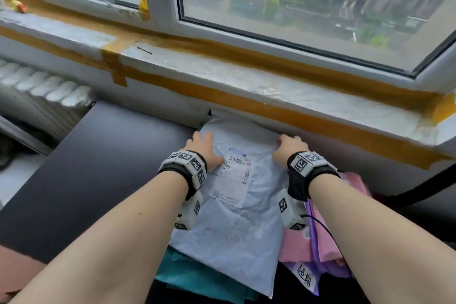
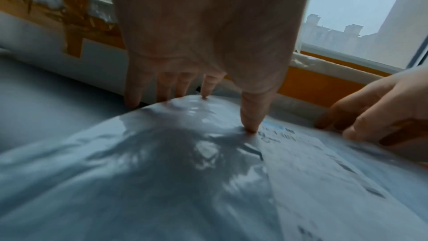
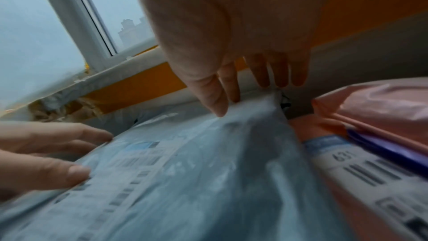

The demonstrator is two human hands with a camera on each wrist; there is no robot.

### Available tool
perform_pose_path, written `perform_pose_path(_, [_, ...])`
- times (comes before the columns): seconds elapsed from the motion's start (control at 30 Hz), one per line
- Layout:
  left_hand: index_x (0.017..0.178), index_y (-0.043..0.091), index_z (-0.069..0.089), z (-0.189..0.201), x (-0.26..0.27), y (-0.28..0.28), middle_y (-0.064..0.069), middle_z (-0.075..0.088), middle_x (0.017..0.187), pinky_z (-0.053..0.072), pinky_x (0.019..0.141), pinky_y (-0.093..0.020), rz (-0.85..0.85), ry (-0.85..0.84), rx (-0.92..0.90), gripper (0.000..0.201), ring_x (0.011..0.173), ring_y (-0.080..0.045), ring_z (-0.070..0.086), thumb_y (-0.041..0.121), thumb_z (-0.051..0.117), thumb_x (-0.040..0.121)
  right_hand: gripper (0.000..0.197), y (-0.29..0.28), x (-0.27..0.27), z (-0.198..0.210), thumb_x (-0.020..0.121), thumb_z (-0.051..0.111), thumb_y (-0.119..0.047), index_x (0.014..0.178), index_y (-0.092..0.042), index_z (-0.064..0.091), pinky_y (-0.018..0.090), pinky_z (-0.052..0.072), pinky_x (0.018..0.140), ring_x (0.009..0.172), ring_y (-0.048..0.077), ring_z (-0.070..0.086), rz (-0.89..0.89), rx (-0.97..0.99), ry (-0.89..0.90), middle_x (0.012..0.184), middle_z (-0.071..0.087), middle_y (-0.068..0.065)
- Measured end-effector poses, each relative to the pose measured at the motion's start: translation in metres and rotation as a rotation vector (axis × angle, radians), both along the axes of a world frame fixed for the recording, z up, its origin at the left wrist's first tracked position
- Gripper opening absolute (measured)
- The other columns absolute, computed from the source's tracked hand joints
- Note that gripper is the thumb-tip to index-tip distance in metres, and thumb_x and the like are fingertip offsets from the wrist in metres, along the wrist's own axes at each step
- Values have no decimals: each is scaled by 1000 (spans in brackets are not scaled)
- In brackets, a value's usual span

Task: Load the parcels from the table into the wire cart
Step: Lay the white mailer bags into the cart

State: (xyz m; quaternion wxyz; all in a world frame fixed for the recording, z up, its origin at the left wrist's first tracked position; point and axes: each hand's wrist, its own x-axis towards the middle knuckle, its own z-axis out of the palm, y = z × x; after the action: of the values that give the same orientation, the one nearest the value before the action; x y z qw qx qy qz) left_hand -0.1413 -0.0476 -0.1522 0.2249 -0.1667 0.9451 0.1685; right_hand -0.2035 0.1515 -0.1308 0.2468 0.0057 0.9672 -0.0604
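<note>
A light grey poly mailer parcel with a white shipping label lies on the dark table, on top of a teal parcel. My left hand rests on its far left corner. Its fingers are straight over the far edge and its thumb presses into the top. My right hand pinches the far right corner between thumb and index finger. That corner looks slightly raised. No wire cart is in view.
Pink parcels and a purple one are stacked just right of the grey parcel. The taped window sill overhangs the table's far edge. A radiator stands at the left. A black cable crosses at the right.
</note>
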Motion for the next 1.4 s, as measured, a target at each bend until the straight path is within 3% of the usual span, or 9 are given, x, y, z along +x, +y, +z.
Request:
perform_pose_path(0.33, [151,12,4,-4,-22,-11,-16,29,145,35,106,-43,176,108,38,117,136,-32,31,44,80,69,56,-6,-23,-10,89,50,-16,142,-11,35,41,46,100,125,37,48,-159,-67,-18,138,46,19])
perform_pose_path(0.43, [145,7,22,-1,-28,-18,-17,37,142,39,105,-44,286,121,80,95,132,-33,38,34,78,73,53,-6,-25,-6,85,55,-20,136,-12,41,42,45,100,123,37,49,-160,-33,1,133,51,18])
perform_pose_path(0.53, [121,4,49,5,-31,-25,-16,53,125,47,90,-38,304,129,111,49,114,-33,53,21,68,80,48,-4,-25,0,82,59,-25,126,-11,48,42,44,100,121,36,48,-159,16,7,128,54,16])
perform_pose_path(0.7, [92,7,52,19,-26,-30,-13,56,100,38,72,-29,331,193,257,8,92,-31,53,4,48,86,52,-9,-21,17,79,65,-31,126,-13,53,43,42,102,122,34,46,-139,35,-9,131,52,13])
perform_pose_path(0.9, [69,15,39,38,-17,-28,-10,52,91,33,71,-28,309,264,387,22,85,-26,46,2,46,85,69,-30,-3,41,81,70,-26,142,-17,38,31,43,95,125,26,49,-18,-186,30,140,49,5])
perform_pose_path(1.0, [67,15,37,50,-9,-30,-11,51,90,32,69,-28,290,315,417,24,84,-26,45,0,43,84,47,-40,10,54,81,66,-19,126,-17,53,28,46,82,110,26,57,16,-171,80,124,59,7])
perform_pose_path(1.13, [84,16,47,67,7,-36,-11,56,97,36,72,-27,281,366,402,13,88,-28,49,3,45,84,9,-45,28,77,89,49,-10,92,-15,56,26,39,74,96,28,57,-16,-206,175,112,63,11])
perform_pose_path(1.27, [125,13,47,79,21,-40,-12,53,126,42,91,-32,223,412,379,39,115,-30,52,8,50,86,20,-49,45,95,89,42,-3,96,-18,54,25,35,75,95,26,52,-70,-303,264,117,60,12])
perform_pose_path(1.4, [138,14,35,89,37,-40,-16,43,134,41,101,-38,161,416,341,53,121,-33,48,14,53,88,27,-54,63,112,87,41,1,87,-19,59,23,36,74,100,28,55,-122,-387,341,109,60,11])
